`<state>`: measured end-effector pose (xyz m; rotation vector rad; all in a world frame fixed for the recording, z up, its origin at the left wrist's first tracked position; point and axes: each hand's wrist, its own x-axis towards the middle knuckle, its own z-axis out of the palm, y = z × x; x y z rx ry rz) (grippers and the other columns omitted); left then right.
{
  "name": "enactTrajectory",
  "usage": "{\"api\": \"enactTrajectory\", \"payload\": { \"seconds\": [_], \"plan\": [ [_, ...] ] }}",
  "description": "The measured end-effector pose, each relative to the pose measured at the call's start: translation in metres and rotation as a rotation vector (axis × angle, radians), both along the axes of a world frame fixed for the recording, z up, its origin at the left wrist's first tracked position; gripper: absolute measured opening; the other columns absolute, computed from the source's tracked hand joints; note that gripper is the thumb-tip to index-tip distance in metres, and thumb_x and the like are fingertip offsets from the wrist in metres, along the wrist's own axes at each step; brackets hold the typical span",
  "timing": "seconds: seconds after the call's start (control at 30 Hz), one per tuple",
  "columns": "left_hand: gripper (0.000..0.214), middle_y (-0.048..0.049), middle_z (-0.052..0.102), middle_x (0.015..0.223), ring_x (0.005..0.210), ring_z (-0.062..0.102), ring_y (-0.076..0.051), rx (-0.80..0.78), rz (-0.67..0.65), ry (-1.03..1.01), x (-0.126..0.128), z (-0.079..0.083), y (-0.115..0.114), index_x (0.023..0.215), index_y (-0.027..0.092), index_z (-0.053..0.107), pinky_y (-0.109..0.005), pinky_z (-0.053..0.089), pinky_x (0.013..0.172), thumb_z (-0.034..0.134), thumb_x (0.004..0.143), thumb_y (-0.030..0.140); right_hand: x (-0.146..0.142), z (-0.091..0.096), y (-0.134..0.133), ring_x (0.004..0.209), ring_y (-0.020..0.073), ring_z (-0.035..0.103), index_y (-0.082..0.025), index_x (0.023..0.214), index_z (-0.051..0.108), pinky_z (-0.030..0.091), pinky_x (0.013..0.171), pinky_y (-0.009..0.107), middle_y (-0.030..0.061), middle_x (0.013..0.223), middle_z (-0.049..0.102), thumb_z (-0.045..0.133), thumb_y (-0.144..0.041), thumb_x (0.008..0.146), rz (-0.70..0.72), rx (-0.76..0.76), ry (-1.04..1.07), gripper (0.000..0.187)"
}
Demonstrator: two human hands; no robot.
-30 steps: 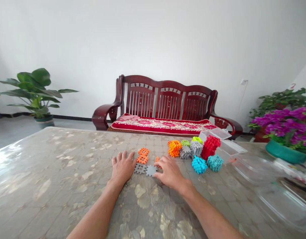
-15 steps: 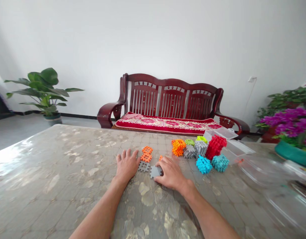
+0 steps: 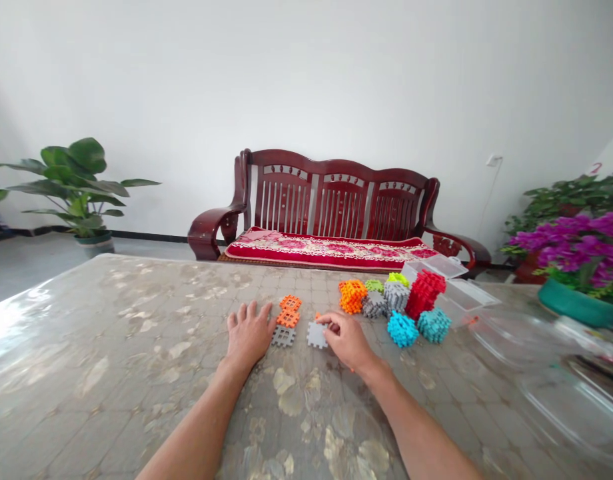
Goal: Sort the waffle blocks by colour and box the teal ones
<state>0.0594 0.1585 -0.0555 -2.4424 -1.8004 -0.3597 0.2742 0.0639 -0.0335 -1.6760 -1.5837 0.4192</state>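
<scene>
A broad floral-patterned table (image 3: 151,373) fills the foreground, with a dark red wooden bench (image 3: 286,200) beyond it. The person's left hand (image 3: 249,331) lies palm down, fingers spread, holding nothing. The right hand (image 3: 349,340) curls its fingers at the right edge of a solid gray tile (image 3: 316,335) on the table between both hands; whether it grips the tile cannot be told. Farther right stands a red stack (image 3: 425,295). Just beside the left thumb, two orange tiles (image 3: 288,318) and a gray windowed tile (image 3: 283,337) form a column.
</scene>
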Motion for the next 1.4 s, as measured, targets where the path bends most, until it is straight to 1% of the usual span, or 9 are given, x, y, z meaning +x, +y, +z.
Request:
{"api": "enactTrajectory", "payload": {
  "seconds": [0.17,0.33,0.47,0.6,0.77,0.93,1.13,1.27,1.4],
  "plan": [
    [0.047,-0.0145,0.053,0.144,0.135,0.042,-0.033,-0.004,-0.003,-0.01,0.0,0.0,0.001,0.138,0.029,0.057,-0.055,0.031,0.109,0.039,0.097,0.042,0.034,0.007,0.005,0.088,0.0196,0.07,-0.016,0.104,0.073,0.055,0.081,0.031,0.0066,0.098,0.077,0.052,-0.013,0.074,0.006,-0.127,0.187,0.037],
    [0.047,-0.014,0.052,0.146,0.135,0.042,-0.032,-0.015,0.002,-0.007,0.0,-0.002,0.002,0.139,0.029,0.056,-0.054,0.031,0.109,0.039,0.096,0.043,0.056,-0.002,0.005,0.097,0.0198,0.07,-0.016,0.112,0.071,0.053,0.088,0.032,0.0076,0.107,0.076,0.052,-0.012,0.075,-0.058,-0.189,0.042,0.042],
    [0.048,-0.0156,0.052,0.145,0.135,0.043,-0.033,-0.014,-0.008,-0.015,0.0,-0.001,0.002,0.139,0.027,0.056,-0.055,0.031,0.109,0.039,0.096,0.042,0.053,0.008,-0.004,0.095,0.022,0.068,-0.017,0.11,0.071,0.05,0.083,0.031,0.0085,0.107,0.075,0.064,-0.028,0.077,-0.085,-0.252,-0.228,0.035],
    [0.048,-0.0156,0.052,0.145,0.135,0.043,-0.033,-0.003,-0.006,-0.004,0.0,-0.001,0.001,0.139,0.027,0.056,-0.054,0.032,0.109,0.038,0.097,0.041,0.042,0.025,-0.016,0.107,0.0261,0.064,-0.021,0.108,0.068,0.045,0.086,0.033,0.0082,0.115,0.07,0.073,-0.042,0.071,-0.097,-0.331,-0.417,0.043],
    [0.049,-0.0156,0.051,0.146,0.135,0.043,-0.033,-0.008,-0.003,0.015,0.0,-0.001,0.001,0.14,0.028,0.055,-0.054,0.032,0.109,0.037,0.097,0.042,0.026,0.029,-0.022,0.111,0.0283,0.063,-0.022,0.114,0.064,0.044,0.084,0.033,0.0105,0.115,0.069,0.071,-0.025,0.068,-0.131,-0.427,-0.542,0.047],
    [0.049,-0.0155,0.051,0.147,0.135,0.043,-0.034,-0.014,-0.004,0.013,0.0,-0.002,0.003,0.141,0.028,0.055,-0.054,0.031,0.109,0.038,0.097,0.044,0.033,0.034,-0.02,0.103,0.0263,0.067,-0.022,0.115,0.065,0.045,0.08,0.03,0.0086,0.111,0.072,0.069,-0.028,0.07,-0.165,-0.336,-0.457,0.046],
    [0.048,-0.0149,0.051,0.147,0.136,0.042,-0.033,-0.012,0.002,-0.006,-0.001,-0.005,0.005,0.14,0.028,0.056,-0.054,0.031,0.109,0.039,0.097,0.043,0.081,0.067,-0.015,0.096,0.0227,0.069,-0.022,0.134,0.056,0.049,0.082,0.031,0.007,0.114,0.072,0.065,-0.046,0.08,-0.441,-0.099,-0.248,0.06],
    [0.048,-0.0143,0.051,0.148,0.135,0.043,-0.032,-0.018,0.006,0.001,-0.001,-0.004,0.005,0.139,0.029,0.056,-0.053,0.031,0.109,0.039,0.097,0.043,0.117,0.083,-0.012,0.109,0.0272,0.066,-0.02,0.137,0.054,0.048,0.089,0.035,0.0107,0.122,0.07,0.064,-0.044,0.082,-0.648,-0.119,-0.37,0.062],
    [0.048,-0.0145,0.05,0.148,0.136,0.042,-0.033,-0.014,0.005,0.007,0.0,-0.005,0.005,0.14,0.029,0.055,-0.054,0.03,0.109,0.039,0.097,0.043,0.138,0.085,-0.011,0.117,0.0314,0.062,-0.018,0.138,0.053,0.048,0.09,0.038,0.0144,0.126,0.068,0.064,-0.043,0.083,-0.723,-0.207,-0.522,0.061]
  ]
}}
